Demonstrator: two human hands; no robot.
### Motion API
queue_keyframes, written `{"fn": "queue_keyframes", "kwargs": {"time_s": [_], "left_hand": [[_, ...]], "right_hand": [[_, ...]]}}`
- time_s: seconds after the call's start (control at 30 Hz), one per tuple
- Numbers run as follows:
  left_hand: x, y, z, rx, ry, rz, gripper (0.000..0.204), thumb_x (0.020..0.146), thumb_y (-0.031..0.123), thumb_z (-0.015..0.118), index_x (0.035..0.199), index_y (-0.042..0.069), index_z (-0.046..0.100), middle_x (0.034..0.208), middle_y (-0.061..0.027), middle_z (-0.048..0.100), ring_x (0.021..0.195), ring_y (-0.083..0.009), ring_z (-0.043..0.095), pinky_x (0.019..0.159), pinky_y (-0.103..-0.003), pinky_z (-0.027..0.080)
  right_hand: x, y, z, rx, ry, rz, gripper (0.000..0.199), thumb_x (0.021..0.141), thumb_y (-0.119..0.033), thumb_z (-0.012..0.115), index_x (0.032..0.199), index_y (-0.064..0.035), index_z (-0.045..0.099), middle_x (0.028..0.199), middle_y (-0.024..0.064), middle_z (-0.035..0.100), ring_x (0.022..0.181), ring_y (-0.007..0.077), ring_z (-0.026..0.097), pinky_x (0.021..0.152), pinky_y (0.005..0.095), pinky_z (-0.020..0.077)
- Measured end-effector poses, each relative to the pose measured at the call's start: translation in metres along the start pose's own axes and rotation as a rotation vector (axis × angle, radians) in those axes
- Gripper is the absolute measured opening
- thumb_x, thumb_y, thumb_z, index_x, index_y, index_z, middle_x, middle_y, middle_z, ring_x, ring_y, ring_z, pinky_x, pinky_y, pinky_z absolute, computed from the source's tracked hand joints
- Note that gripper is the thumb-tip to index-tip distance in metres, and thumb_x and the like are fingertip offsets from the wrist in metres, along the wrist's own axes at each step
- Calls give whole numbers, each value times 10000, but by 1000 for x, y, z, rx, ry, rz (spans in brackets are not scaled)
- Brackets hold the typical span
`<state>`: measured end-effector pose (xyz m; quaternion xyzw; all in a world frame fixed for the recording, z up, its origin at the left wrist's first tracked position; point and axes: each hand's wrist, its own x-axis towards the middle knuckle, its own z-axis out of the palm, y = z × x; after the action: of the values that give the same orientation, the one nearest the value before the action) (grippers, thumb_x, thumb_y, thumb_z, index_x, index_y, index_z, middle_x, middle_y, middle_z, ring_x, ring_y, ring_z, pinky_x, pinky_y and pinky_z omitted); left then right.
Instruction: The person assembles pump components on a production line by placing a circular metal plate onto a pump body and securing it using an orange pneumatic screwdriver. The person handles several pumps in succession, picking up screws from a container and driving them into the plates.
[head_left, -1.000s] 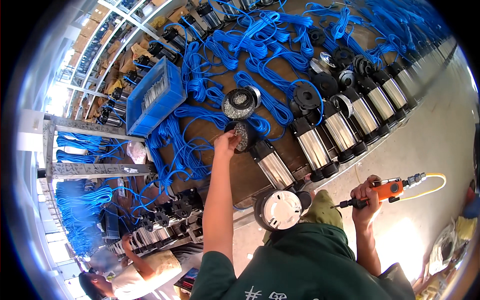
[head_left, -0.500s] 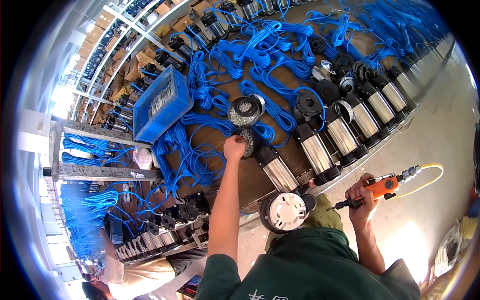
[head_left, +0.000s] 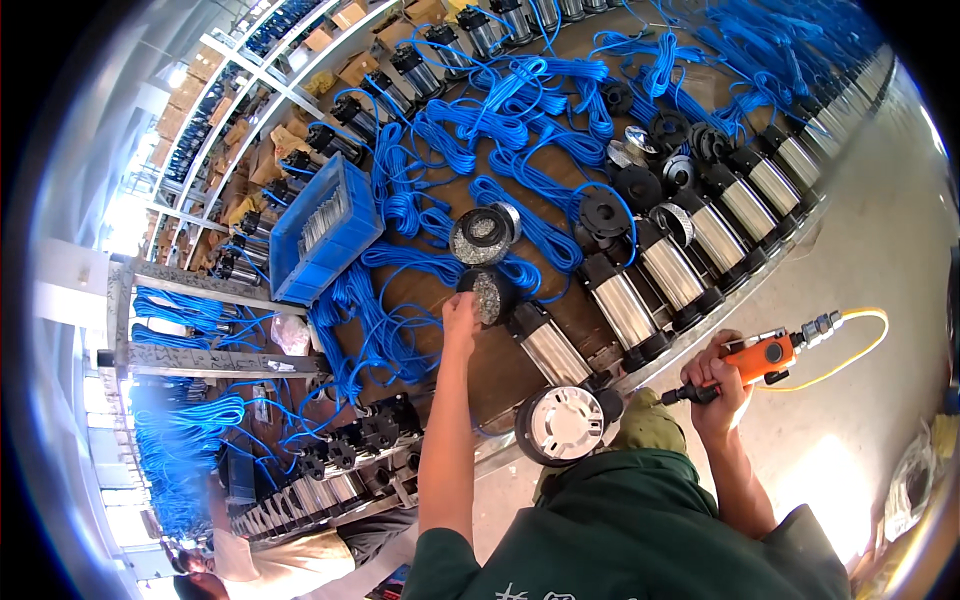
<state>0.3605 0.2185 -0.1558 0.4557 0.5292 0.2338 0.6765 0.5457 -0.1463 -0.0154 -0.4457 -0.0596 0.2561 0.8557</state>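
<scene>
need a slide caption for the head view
Left hand on a round black part among blue cables; right hand grips an orange power tool.

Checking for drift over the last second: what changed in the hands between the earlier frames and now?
Little. The left hand is still stretched out over the bench, on the small round black part beside the nearest silver pump; it only looks shifted as the head camera moved. The right hand keeps its grip on the orange power screwdriver with its yellow hose. Nothing was picked up or released.
</scene>
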Motion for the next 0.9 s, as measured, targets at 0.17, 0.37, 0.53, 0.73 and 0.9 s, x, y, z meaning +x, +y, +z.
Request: {"fn": "queue_keyframes", "kwargs": {"time_s": [0.17, 0.37, 0.53, 0.73, 0.9], "left_hand": [[-44, 28, -3, -481, -198, -171, 171, 936, 189, 536, 796, 102, 491, 643, 1, 451, 480, -73, 337, 393, -219, 225], [-198, 74, 37, -590, -281, -230, 174, 943, 185, 570, 990, 20, 600, 852, -43, 589, 519, -48, 348, 426, -198, 238], [-260, 67, 58, -723, -418, -240, 172, 961, 166, 551, 1023, 16, 607, 888, -56, 607, 518, -44, 343, 430, -184, 244], [-282, 61, 68, -750, -439, -118, 160, 986, 167, 537, 1039, 34, 608, 918, -41, 637, 500, -33, 323, 425, -177, 248], [-287, 58, 84, -732, -370, -99, 152, 988, 164, 537, 1056, 48, 607, 918, -33, 637, 510, -26, 325, 431, -181, 240]], "right_hand": [[9, -5, 38, 58, -156, -75, 316, 834, -152, 531, 1111, -11, 469, 686, 10, 396, 583, 130, 438, 599, 317, 442], [7, -14, 107, 288, -337, -252, 303, 843, -170, 548, 1084, -39, 420, 688, 28, 406, 582, 141, 439, 619, 324, 439], [-3, -8, 130, 386, -489, -299, 287, 860, -153, 560, 1091, -48, 427, 685, 26, 425, 571, 139, 450, 608, 341, 433], [-11, -3, 123, 473, -517, -226, 322, 849, -124, 628, 1096, -61, 431, 696, 27, 475, 602, 159, 495, 636, 360, 454], [-8, -3, 115, 427, -500, -302, 271, 868, -143, 548, 1092, -54, 423, 693, 21, 434, 567, 131, 453, 616, 335, 435]]}}
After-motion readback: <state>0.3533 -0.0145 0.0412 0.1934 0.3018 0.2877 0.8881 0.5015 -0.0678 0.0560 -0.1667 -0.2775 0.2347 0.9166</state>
